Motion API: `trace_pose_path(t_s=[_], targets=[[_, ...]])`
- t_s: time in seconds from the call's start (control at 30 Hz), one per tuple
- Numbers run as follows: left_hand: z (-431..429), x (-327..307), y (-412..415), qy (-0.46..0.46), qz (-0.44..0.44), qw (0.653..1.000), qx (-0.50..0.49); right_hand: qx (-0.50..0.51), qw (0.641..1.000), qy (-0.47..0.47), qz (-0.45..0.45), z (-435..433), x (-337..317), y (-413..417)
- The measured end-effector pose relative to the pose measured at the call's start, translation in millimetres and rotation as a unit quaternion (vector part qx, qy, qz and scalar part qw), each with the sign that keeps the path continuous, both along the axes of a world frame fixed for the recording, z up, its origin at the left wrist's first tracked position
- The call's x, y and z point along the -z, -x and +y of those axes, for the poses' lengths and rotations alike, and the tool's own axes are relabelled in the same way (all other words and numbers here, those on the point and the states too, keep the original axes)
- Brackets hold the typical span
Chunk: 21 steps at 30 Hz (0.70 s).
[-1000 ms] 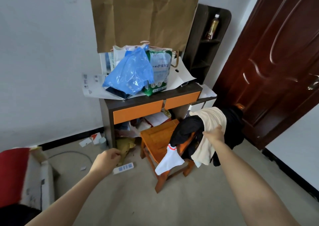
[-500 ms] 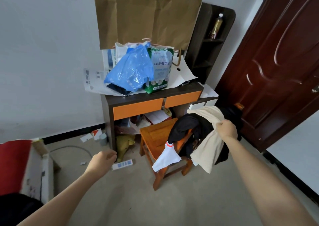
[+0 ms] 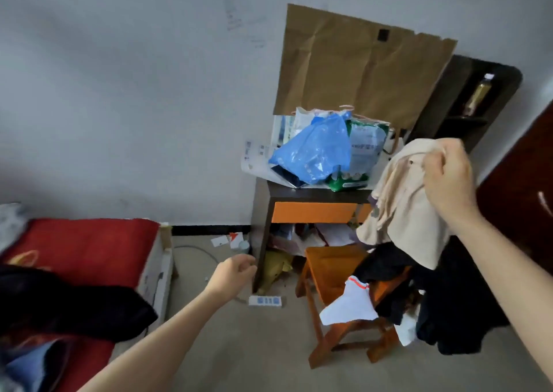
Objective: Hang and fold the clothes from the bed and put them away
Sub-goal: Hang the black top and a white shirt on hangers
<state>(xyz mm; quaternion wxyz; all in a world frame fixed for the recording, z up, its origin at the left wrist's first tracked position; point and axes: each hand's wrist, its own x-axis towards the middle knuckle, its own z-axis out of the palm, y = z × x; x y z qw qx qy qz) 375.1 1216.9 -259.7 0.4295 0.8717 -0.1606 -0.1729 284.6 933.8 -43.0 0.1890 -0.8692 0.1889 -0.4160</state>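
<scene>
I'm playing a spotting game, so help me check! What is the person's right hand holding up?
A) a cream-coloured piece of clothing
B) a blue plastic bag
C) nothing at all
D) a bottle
A: the right hand grips a cream-coloured garment, which hangs down above the dark clothes piled on the orange chair.

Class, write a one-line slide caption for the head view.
Right hand holds a beige garment above the clothes-draped chair by the desk; left hand holds nothing.
</scene>
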Motion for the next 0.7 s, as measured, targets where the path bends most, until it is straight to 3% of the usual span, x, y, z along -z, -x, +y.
trace_pose_path(t_s=[0.1, 0.33, 0.53, 0.7], targets=[[54.5, -9.2, -5.7, 0.021, 0.003, 0.997, -0.076, -0.139, 0.989, 0.027, -0.041, 72.0, -13.2, -55.9], [198.8, -25.5, 26.1, 0.041, -0.027, 0.966, -0.252, -0.373, 0.927, -0.019, 0.016, 262.9, 1.8, -130.6], [352.9, -14.6, 102.5, 0.02, -0.04, 0.894, -0.446, -0.6, 0.798, -0.037, 0.047, 448.6, 11.1, -127.7], [446.3, -3.9, 158.9, -0.057, -0.076, 0.828, -0.552, -0.706, 0.704, -0.058, 0.052, 566.1, -2.4, -101.3]])
